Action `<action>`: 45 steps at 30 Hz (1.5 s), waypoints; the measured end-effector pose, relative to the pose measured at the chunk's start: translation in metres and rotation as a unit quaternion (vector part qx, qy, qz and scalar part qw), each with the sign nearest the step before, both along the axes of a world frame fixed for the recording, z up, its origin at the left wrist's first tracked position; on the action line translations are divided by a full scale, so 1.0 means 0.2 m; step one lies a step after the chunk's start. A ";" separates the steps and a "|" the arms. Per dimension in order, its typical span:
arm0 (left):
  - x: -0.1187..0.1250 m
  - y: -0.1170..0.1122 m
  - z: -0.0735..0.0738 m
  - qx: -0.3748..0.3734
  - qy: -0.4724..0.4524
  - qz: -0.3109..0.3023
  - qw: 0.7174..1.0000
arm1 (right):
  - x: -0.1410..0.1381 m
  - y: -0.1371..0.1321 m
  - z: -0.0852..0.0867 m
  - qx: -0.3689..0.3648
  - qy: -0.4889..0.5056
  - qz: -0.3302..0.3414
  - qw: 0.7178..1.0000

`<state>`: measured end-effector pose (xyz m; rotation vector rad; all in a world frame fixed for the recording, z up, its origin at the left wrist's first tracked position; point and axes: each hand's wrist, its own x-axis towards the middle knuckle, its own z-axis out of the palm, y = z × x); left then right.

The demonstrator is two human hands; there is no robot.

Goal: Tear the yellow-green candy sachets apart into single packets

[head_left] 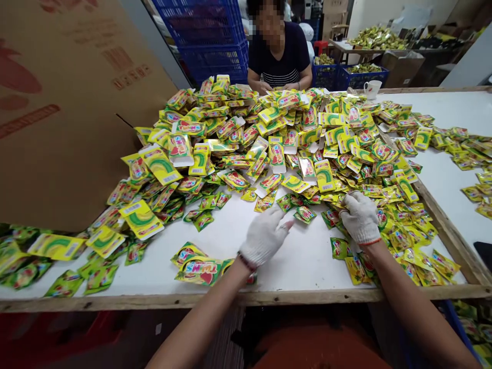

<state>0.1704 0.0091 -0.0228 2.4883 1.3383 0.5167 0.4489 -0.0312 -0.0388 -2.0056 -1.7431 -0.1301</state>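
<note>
While the left hand [265,236], in a white knit glove, hangs over the white table with a wooden rim [230,297], its fingers are spread apart and hold nothing. A small green shiny packet [305,213] lies just past its fingertips, not touching them.

The right hand [359,218], also in a white knit glove, rests at the near edge of the big heap of yellow and green paper-and-foil packets [277,138]. Its fingers are bent down and closed on a few small green and yellow packets [341,204].

Near the left wrist lies a flat yellow and green packet with red letters [200,269]. The letters look like "TUMS", but they are a bit blurry. The words on the other packets are too small to read.

A big brown cardboard sheet [57,113] leans at the left. It has red print that cannot be read. Across the table sits a person in a dark top [279,56], with both hands at the far edge of the heap. Blue plastic crates [207,36] stand behind, and a white cup [372,88] sits on the far side of the table.
</note>
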 end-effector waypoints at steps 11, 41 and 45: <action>0.37 0.13 -0.15 -0.230 -0.116 0.086 0.962 | -0.19 -0.10 -0.09 -0.110 0.456 0.038 0.882; 0.15 0.50 0.07 -0.038 0.068 0.140 0.987 | -0.35 -0.09 -0.14 -0.126 0.608 0.007 0.784; 0.11 0.63 0.12 -0.058 0.143 0.188 0.970 | -0.35 -0.10 -0.11 -0.084 0.557 0.052 0.825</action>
